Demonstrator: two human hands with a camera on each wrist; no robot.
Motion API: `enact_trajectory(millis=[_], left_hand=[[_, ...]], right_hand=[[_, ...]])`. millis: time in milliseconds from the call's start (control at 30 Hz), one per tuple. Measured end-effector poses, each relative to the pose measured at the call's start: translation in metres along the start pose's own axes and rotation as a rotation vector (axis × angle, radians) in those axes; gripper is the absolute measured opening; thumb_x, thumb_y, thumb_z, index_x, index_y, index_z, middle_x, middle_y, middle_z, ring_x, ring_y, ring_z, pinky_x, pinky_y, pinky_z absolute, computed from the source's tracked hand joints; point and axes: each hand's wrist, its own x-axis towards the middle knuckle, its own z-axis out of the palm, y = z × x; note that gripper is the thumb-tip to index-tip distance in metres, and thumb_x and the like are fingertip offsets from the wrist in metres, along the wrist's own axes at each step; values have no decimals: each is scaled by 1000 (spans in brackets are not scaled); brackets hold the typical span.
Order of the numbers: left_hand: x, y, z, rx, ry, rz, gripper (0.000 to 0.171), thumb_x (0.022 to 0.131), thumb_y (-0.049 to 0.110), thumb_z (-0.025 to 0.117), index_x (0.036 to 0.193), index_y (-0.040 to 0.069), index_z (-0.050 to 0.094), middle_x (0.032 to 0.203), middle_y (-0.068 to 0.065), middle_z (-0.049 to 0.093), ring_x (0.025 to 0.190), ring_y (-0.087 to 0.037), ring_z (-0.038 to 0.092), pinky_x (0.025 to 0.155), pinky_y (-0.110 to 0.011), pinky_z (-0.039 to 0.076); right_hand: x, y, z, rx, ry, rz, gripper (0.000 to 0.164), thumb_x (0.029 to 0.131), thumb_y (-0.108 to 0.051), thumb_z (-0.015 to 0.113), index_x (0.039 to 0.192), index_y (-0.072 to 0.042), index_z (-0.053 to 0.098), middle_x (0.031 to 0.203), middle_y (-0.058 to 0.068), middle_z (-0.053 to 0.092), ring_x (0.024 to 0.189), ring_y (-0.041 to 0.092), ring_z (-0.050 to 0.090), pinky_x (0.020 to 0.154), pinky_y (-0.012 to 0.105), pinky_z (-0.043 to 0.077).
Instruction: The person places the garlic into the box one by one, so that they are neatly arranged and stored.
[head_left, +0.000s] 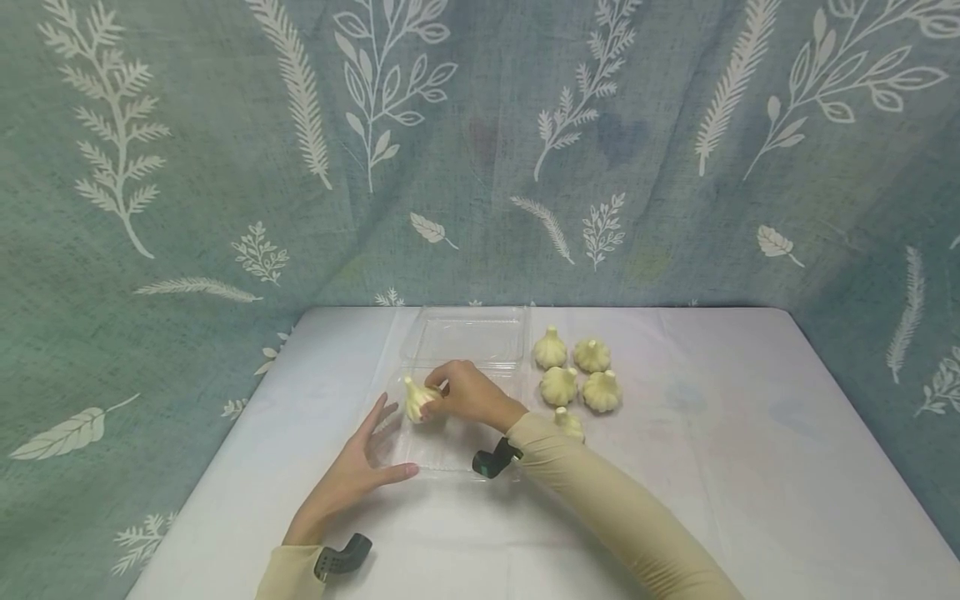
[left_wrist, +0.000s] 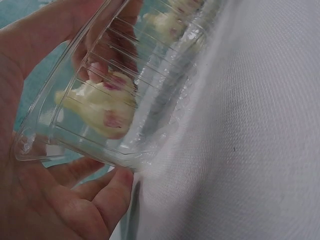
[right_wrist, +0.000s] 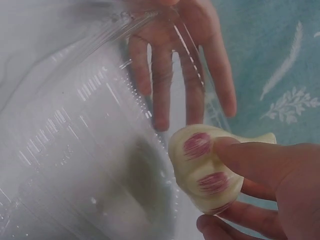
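Observation:
My right hand (head_left: pixel 467 395) pinches a garlic bulb (head_left: pixel 420 400) between thumb and fingers, over the left part of a clear plastic clamshell box (head_left: pixel 457 454). In the right wrist view, the bulb (right_wrist: pixel 207 162) shows purple-pink streaks. My left hand (head_left: pixel 358 468) lies along the box's left side, its thumb and fingers spread apart. Through the clear box wall (left_wrist: pixel 65 127), the left wrist view shows the bulb (left_wrist: pixel 102 107). The box's lid (head_left: pixel 471 337) is folded back, away from me.
Several garlic bulbs (head_left: pixel 558 386) sit in a cluster right of the box; my right sleeve (head_left: pixel 592 492) partly covers the nearest bulb (head_left: pixel 568 422). White cloth covers the table (head_left: pixel 720 467). A leaf-patterned curtain (head_left: pixel 480 167) hangs behind it and at both sides.

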Motion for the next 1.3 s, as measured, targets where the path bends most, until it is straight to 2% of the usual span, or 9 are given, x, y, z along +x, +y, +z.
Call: enact_trajectory(millis=[233, 500, 767, 1000, 1300], left_hand=[[0, -1, 1, 4, 1, 3, 125, 83, 32, 88, 168, 23, -3, 174, -17, 18, 155, -50, 26, 123, -71, 32], [0, -1, 1, -4, -2, 0, 125, 83, 32, 88, 168, 24, -3, 174, -16, 17, 156, -49, 26, 123, -69, 33], [-1, 0, 0, -11, -5, 12, 124, 83, 31, 87, 168, 24, -3, 174, -17, 17, 156, -50, 25, 123, -67, 34], [0, 0, 0, -21, -8, 17, 124, 83, 30, 87, 168, 24, -3, 174, -16, 17, 156, -49, 25, 123, -66, 34], [-1, 1, 0, -14, -11, 1, 124, 83, 30, 87, 168, 23, -3, 174, -16, 16, 156, -48, 26, 123, -64, 35]], right_hand=[[-1, 0, 2, -9, 1, 19, 32, 81, -16, 88, 109, -5, 79, 111, 7, 80, 80, 7, 67, 69, 13, 54], [-1, -2, 3, -19, -21, 33, 25, 79, -14, 89, 101, -5, 80, 100, 5, 79, 68, 3, 56, 59, 12, 47], [1, 0, 5, -36, -32, 28, 20, 80, -14, 89, 95, -6, 79, 88, 1, 76, 61, 2, 51, 54, 12, 41], [1, -1, 6, -44, -32, 19, 18, 79, -14, 89, 91, -5, 77, 77, -1, 67, 60, 4, 45, 54, 14, 36], [1, -5, 6, -71, -44, 18, 17, 80, -15, 88, 81, -6, 74, 70, -4, 60, 61, 5, 44, 55, 14, 36]])
